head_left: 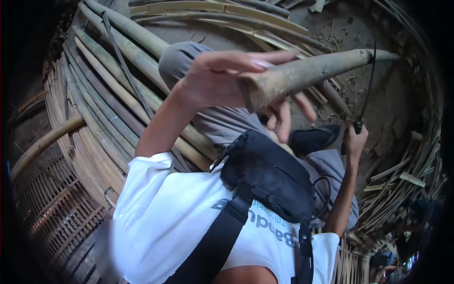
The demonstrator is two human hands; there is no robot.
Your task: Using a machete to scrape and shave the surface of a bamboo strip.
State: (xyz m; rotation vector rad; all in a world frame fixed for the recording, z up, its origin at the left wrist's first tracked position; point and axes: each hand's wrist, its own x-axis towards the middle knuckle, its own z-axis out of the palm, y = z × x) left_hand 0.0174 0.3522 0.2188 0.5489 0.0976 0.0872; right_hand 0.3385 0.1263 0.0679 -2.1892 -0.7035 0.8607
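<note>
A thick bamboo pole (312, 73) slants across the upper right, its cut near end raised in front of me. My left hand (217, 78) is around that near end, with some fingers along the top and others showing below it, slightly blurred. At the right, my right hand (354, 137) is closed on the dark handle of a knife (370, 80). Its long, thin, slightly curved blade points away from me and crosses the pole near its far part. Whether the blade touches the pole, I cannot tell.
Long bamboo poles (113, 75) lie side by side at the left. Split bamboo strips (222, 9) stretch across the far side, and more strips (402, 199) are heaped at the right. A slatted bamboo panel (56, 208) is at the lower left. A black pouch (269, 175) hangs at my front.
</note>
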